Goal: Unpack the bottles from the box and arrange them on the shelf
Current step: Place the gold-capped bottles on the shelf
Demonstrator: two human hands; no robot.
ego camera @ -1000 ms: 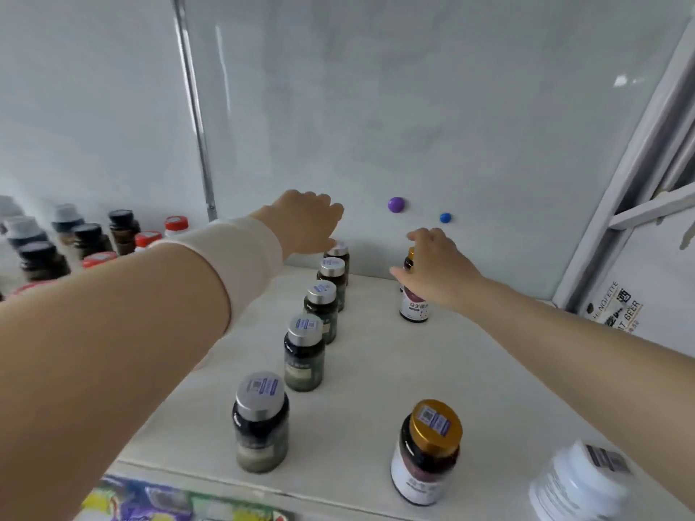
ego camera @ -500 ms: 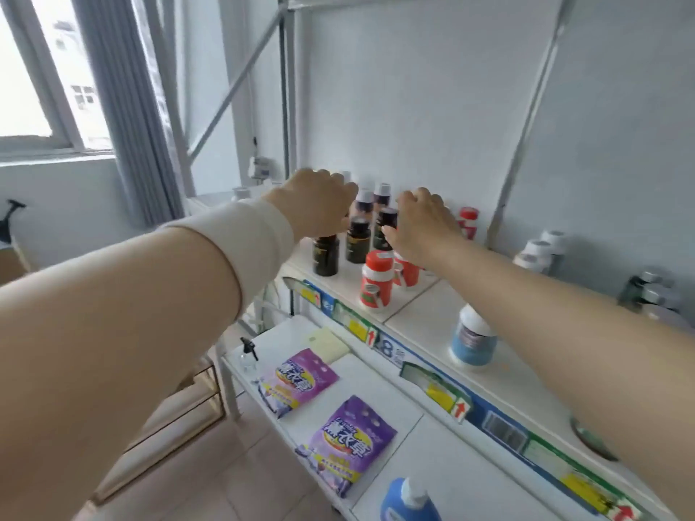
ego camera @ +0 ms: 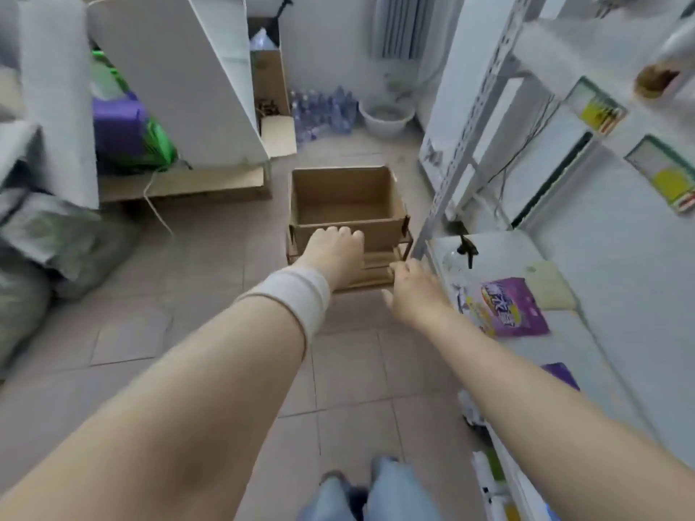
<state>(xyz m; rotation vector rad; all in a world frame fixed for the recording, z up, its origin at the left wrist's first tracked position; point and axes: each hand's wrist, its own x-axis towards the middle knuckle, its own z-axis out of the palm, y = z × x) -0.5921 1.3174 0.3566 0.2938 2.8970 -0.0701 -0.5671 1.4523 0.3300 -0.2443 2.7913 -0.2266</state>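
A brown cardboard box (ego camera: 346, 193) stands open on a low wooden frame on the tiled floor ahead; I see no bottles inside it. My left hand (ego camera: 333, 250), with a white band on the wrist, hovers over the box's near wall, fingers curled, holding nothing. My right hand (ego camera: 411, 291) reaches beside the box's near right corner with fingers apart and nothing in it. The white metal shelf (ego camera: 586, 344) runs along the right. A blurred bottle (ego camera: 662, 69) shows on an upper level at the top right.
Purple packets (ego camera: 511, 306) and a spray bottle (ego camera: 464, 250) lie on the low shelf level. White boards (ego camera: 180, 77) lean at the back left, grey sacks (ego camera: 45, 250) at the left. Water bottles (ego camera: 323, 107) and a basin (ego camera: 385, 116) stand at the far wall. My knees (ego camera: 376, 490) show below.
My view has swung from the upper shelf down to the floor and the box. Both hands have left the shelved bottles and now reach toward the box, holding nothing.
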